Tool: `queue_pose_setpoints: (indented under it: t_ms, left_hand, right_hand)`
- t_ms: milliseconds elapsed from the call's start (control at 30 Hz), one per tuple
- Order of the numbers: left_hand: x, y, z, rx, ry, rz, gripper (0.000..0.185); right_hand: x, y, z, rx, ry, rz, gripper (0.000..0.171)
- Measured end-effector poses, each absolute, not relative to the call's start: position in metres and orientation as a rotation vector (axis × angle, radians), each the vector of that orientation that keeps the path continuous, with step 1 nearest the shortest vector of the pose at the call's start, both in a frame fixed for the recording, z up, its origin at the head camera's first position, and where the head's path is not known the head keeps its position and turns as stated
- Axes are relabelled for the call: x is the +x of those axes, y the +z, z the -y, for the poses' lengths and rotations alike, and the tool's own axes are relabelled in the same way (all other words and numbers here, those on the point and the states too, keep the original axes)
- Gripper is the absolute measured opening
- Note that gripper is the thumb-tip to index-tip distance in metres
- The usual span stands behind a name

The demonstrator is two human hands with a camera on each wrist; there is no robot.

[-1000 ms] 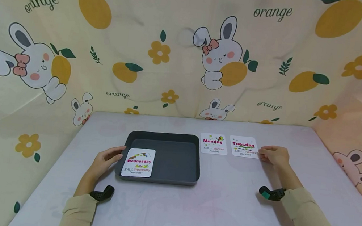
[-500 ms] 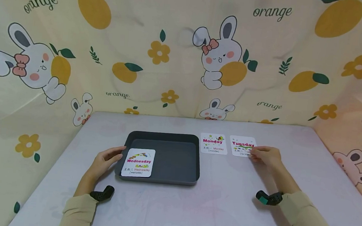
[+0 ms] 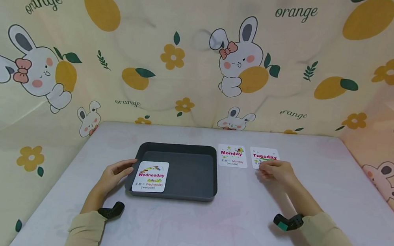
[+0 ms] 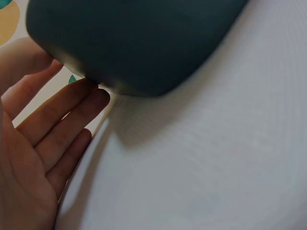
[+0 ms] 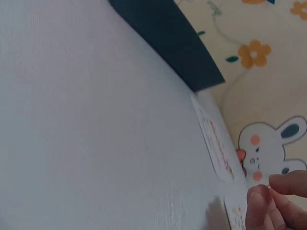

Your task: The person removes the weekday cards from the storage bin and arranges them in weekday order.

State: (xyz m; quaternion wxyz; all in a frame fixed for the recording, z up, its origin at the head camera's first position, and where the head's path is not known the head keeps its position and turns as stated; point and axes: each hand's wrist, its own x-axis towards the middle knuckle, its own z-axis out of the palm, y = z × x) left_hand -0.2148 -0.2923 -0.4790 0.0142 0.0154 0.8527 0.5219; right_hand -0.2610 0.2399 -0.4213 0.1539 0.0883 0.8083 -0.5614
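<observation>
A dark grey tray (image 3: 180, 149) sits on the pale table, with a "Wednesday" card (image 3: 150, 176) lying across its near left corner. My left hand (image 3: 115, 172) lies flat on the table, its straight fingers (image 4: 72, 105) touching the tray's (image 4: 144, 43) left corner. To the right of the tray lie a "Monday" card (image 3: 231, 155) and a "Tuesday" card (image 3: 263, 155). My right hand (image 3: 276, 171) covers the Tuesday card's near right part. In the right wrist view its curled fingers (image 5: 259, 203) and thumb meet just over that card's (image 5: 234, 213) edge. A grip on the card cannot be made out.
A printed rabbit-and-orange cloth walls the table (image 3: 243, 230) at the back and both sides. Black wrist cameras sit on my left (image 3: 111, 210) and right (image 3: 287, 222) forearms. The right wrist view also has the Monday card (image 5: 216, 143) and the tray's corner (image 5: 168, 38).
My right hand slid left from beside the Tuesday card onto its near right part. The left hand, tray and cards stayed where they were.
</observation>
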Motion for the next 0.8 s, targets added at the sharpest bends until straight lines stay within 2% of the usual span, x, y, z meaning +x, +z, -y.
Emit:
queue_pose_setpoints:
  t_ms: [800]
  left_hand:
    - [-0.215,-0.48,0.293,0.045,1.646,-2.633,0.047]
  right_hand:
    - [-0.234,-0.422,-0.182,0.007,-1.649,-2.235,0.039]
